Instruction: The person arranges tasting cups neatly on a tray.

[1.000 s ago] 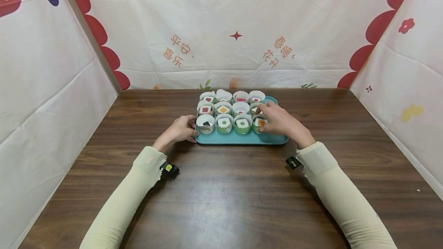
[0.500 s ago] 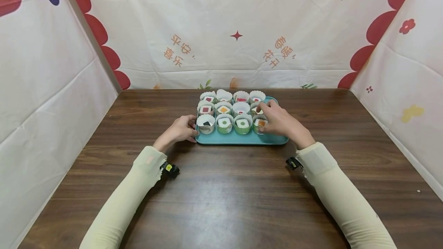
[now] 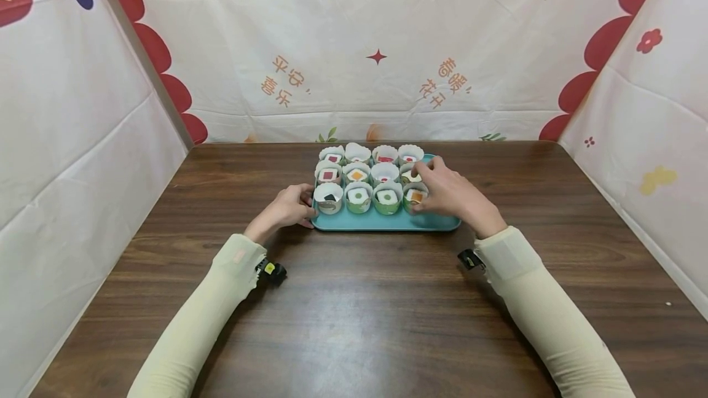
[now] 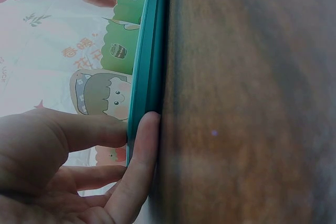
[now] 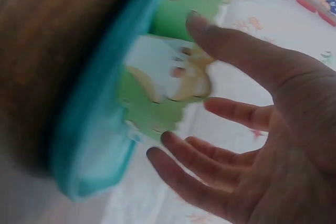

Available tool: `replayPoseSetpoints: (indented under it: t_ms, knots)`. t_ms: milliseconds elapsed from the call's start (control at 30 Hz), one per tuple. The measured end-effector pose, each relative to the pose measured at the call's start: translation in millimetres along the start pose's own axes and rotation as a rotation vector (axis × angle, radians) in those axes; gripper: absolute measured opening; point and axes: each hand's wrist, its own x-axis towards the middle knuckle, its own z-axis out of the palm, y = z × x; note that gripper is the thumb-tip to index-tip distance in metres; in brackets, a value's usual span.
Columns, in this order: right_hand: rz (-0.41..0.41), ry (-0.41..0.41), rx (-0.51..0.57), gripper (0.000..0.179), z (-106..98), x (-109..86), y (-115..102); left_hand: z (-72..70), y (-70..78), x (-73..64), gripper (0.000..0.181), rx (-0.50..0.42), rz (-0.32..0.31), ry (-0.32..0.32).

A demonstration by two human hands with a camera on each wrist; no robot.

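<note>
A turquoise tray (image 3: 365, 223) holds three rows of paper baking cups with scalloped rims. Inside lie white squares marked with red, orange, green or black pieces, such as the green-centred one (image 3: 359, 196). My left hand (image 3: 290, 206) grips the tray's left edge; in the left wrist view its thumb and fingers (image 4: 144, 153) meet the rim. My right hand (image 3: 450, 192) hovers over the tray's right side, thumb beside the front right cup (image 3: 410, 204) and fingertips over the one behind it. The right wrist view shows its fingers spread apart around a green cup with a puppy print (image 5: 173, 72).
The tray stands on a dark wood-grain table (image 3: 354, 312), near its far edge. A white printed cloth (image 3: 332, 29) hangs behind and on both sides. Black wrist cameras (image 3: 272, 270) are strapped at both sleeves.
My right hand has shifted very slightly to the right and its fingers have loosened a little from the front right cup. The left hand and tray stay put.
</note>
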Motion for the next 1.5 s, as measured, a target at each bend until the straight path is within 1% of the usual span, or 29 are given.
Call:
replayPoseSetpoints:
  t_ms: [100, 233, 400, 833, 1133, 1333, 1500]
  knots:
    - [-0.001, 0.034, -0.033, 0.069, -9.5, -6.7, -3.8, 0.1, -0.2, 0.5, 0.071, -0.003, 0.0, 0.001]
    - [-0.022, 0.095, -0.056, 0.062, -22.4, -16.4, -7.9, 0.2, -0.3, 1.4, 0.071, -0.01, 0.002, -0.001]
    - [-0.023, 0.133, -0.038, 0.053, -31.6, -23.0, -8.9, 0.3, -0.6, 0.7, 0.071, -0.006, 0.0, -0.002]
    - [-0.025, 0.148, -0.055, 0.047, -38.6, -22.0, -0.7, -0.3, -3.1, 1.6, 0.071, -0.002, -0.002, 0.002]
    - [-0.067, 0.232, -0.063, 0.044, -40.6, -22.0, 4.8, 2.7, -2.4, 5.1, 0.07, -0.005, 0.005, -0.004]
    - [-0.075, 0.248, -0.068, 0.043, -41.6, -22.5, 5.4, 2.6, -3.0, 6.5, 0.071, -0.009, 0.007, -0.007]
    - [-0.075, 0.264, -0.04, 0.046, -42.8, -24.2, 4.9, 1.9, -3.1, 7.0, 0.07, -0.001, 0.002, -0.012]
